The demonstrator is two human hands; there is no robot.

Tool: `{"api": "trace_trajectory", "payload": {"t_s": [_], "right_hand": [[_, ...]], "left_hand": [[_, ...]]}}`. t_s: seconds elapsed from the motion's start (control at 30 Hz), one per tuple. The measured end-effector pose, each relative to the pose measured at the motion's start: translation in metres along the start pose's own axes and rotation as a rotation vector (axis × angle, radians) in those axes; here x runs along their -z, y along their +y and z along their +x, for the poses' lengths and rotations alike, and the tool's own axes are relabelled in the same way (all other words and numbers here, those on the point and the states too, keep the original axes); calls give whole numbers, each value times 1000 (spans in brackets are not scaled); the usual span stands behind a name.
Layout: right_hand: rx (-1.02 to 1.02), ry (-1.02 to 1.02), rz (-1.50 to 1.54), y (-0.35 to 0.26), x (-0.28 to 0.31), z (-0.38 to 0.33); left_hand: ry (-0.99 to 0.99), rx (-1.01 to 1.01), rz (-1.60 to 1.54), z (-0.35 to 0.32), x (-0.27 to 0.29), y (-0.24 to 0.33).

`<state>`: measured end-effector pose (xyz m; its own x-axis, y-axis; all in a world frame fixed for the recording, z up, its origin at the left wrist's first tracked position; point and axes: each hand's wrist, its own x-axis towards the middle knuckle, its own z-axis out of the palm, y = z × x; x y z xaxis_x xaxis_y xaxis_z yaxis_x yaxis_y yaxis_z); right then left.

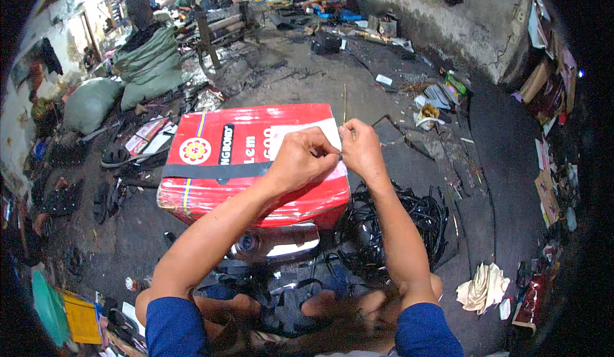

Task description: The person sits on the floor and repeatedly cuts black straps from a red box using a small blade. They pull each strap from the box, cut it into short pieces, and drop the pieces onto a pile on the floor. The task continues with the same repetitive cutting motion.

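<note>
A red cardboard box (256, 210) with a round flower emblem stands in front of me, and a flat black strap (211, 171) lies across its top. Over the box's right end my hands meet, fingertips almost touching. My left hand (300, 158) is closed in a pinch at a tiny dark piece, mostly hidden by the fingers. My right hand (361, 149) is also closed, thumb and forefinger pressed together beside it. A thin yellowish strip (345, 101) sticks up past the right fingertips; whether it is held, I cannot tell.
A tangled heap of black strips (416, 219) lies under my right forearm. A shiny metal cylinder (288, 240) sits between the box and my legs. Stuffed green sacks (150, 63) stand at the far left, a crumpled cream cloth (483, 288) at the near right. Scraps litter the floor.
</note>
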<state>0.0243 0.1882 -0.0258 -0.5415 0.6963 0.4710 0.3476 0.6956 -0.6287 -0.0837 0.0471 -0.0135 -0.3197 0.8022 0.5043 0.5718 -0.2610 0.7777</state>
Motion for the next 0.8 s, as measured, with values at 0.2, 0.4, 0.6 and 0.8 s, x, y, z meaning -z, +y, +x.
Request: {"api": "trace_trajectory", "payload": {"t_s": [0.2,0.4,0.6,0.8], "right_hand": [[-147,77,273,69,-50,-41],[-260,96,196,150,-97,-105],[-521,77,19,237,-136,-190],[-618,-58,3,314,-207,-250]], "left_hand": [[-30,19,5,2,0,-1],[-35,11,20,3,2,-1],[-39,12,-1,1,-4,-2],[-23,43,15,-6,11,-9]]}}
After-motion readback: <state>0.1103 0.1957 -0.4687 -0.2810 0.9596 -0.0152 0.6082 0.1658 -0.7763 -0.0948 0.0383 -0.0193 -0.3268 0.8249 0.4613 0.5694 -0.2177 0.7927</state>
